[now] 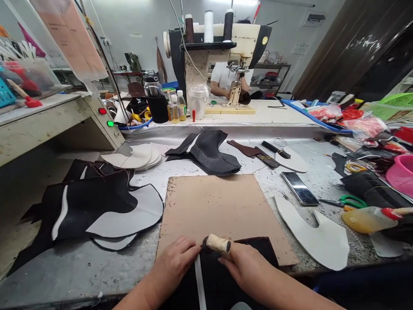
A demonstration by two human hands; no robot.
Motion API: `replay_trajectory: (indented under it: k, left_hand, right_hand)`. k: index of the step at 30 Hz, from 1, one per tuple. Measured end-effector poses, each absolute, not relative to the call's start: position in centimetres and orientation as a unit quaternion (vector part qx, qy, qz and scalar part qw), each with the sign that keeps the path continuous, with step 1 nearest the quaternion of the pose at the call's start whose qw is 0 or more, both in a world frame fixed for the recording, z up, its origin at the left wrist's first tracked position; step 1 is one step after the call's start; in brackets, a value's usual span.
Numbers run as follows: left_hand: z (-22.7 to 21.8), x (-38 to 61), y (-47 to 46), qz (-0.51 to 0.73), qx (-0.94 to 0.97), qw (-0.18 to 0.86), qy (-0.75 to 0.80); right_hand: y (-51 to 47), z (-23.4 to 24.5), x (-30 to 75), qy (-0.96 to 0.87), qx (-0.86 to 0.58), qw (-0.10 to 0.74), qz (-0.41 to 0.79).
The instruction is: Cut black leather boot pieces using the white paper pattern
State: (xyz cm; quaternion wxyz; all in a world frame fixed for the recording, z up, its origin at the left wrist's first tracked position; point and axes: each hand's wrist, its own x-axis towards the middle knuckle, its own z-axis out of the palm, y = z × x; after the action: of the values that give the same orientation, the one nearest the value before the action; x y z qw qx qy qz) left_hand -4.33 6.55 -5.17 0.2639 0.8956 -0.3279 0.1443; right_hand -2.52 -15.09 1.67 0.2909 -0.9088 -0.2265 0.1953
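My right hand (247, 260) is closed round a small hammer (218, 243), with a tan wrapped part and a dark round face. The hammer is over a black leather piece (217, 275), just above or touching its upper edge; I cannot tell which. My left hand (177, 258) presses its fingers together at that same edge, beside the hammer's dark face. A white strip (200, 280) runs down the leather from there. Part of the leather lies on a tan board (213, 202), and the rest hangs toward me, partly hidden by my hands.
Stacked black leather pieces (213, 153) lie behind the board, with more black and grey pieces (97, 206) to the left. At right are a phone (300, 188), a white curved piece (314, 234), green-handled scissors (351, 201) and a glue bottle (371, 219). A sewing machine (206, 60) stands behind.
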Motion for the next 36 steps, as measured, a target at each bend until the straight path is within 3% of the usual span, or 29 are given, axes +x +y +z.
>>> replay_trajectory:
  k: [3, 9, 14, 19, 24, 29, 36]
  left_hand:
    - [-5.7, -4.6, 7.0, 0.223, 0.879, 0.213, -0.363]
    - [-5.8, -5.0, 6.9, 0.223, 0.886, 0.199, -0.354]
    - [-5.6, -5.0, 6.8, 0.231, 0.882, 0.189, -0.364]
    - [-6.1, -5.2, 6.8, 0.182, 0.900, 0.239, -0.317]
    - [-6.5, -5.5, 7.1, 0.158, 0.921, 0.311, -0.174]
    - [-6.0, -5.8, 7.1, 0.159, 0.909, 0.321, -0.211]
    - [-6.4, -5.9, 7.0, 0.152, 0.900, 0.345, -0.219]
  right_hand:
    - [-15.1, 2.3, -2.4, -0.226, -0.907, 0.293, 0.201]
    - [-14.7, 2.1, -3.1, -0.228, -0.896, 0.356, 0.138]
    - [-14.5, 2.8, -2.7, -0.238, -0.911, 0.285, 0.180]
    - [-14.1, 2.5, -2.9, -0.233, -0.907, 0.322, 0.138]
    - [-13.8, 0.7, -3.2, -0.211, -0.922, 0.258, 0.198]
    - [-13.9, 1.0, -2.9, -0.212, -0.928, 0.231, 0.201]
    - [-14.2, 0.4, -2.6, -0.232, -0.920, 0.257, 0.184]
